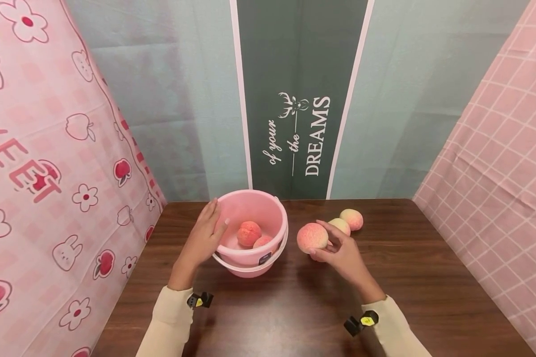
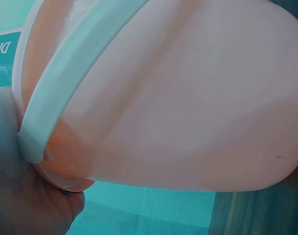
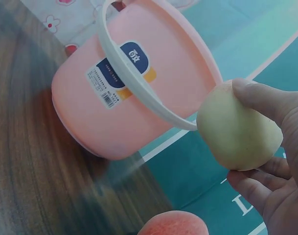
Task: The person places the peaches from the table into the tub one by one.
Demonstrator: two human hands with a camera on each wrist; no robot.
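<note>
A pink bucket with a white handle stands on the table, holding two reddish peaches. At its left rim, my left hand grips the edge; the left wrist view shows this hand around the rim beside the handle. To the right of the bucket, my right hand pinches a pink-and-yellow peach between thumb and fingers, above the tabletop. Its pale yellow side faces the right wrist camera.
More peaches lie on the brown wooden table behind and under my right hand, including one at the far end. A green and grey curtain hangs at the back, with pink patterned cloths at both sides.
</note>
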